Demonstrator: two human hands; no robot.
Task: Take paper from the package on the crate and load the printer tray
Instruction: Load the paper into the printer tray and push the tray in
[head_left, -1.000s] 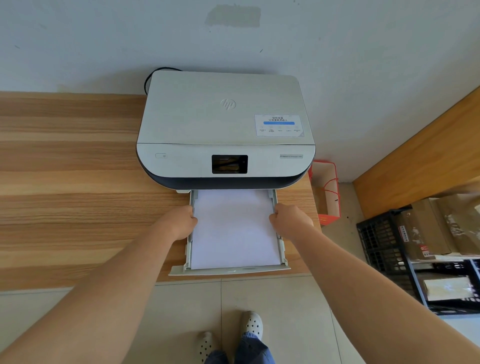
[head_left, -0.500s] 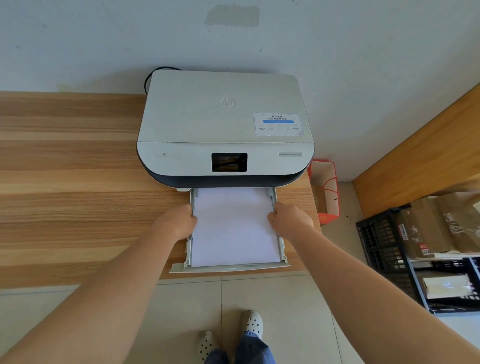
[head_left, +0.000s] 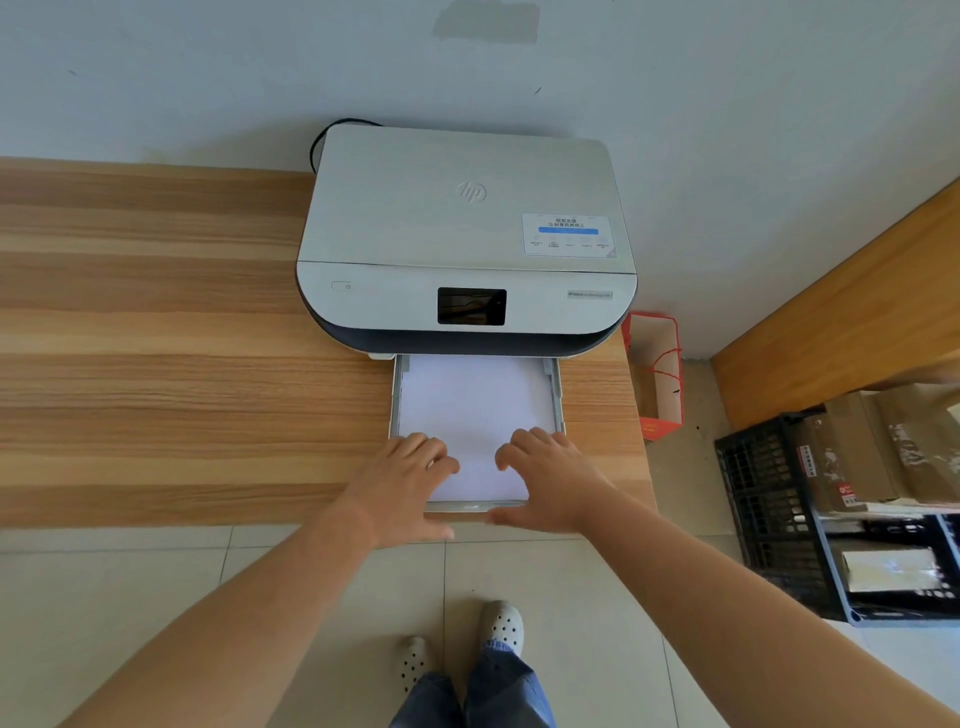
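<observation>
A white printer stands on the wooden desk against the wall. Its grey paper tray sticks out toward me with a stack of white paper lying flat in it. My left hand rests on the tray's front left corner, fingers spread over the paper. My right hand lies on the front right corner the same way, thumb below the tray's front lip. Neither hand grips anything. The brown paper package sits on the black crate at the right.
A red and white paper bag stands on the floor between the desk and a wooden panel. A black cable runs behind the printer. My feet in white clogs stand on the tiled floor below the desk edge.
Both hands have slid from the tray's side rails back to its front corners and opened flat. The tray looks shorter, pushed further into the printer.
</observation>
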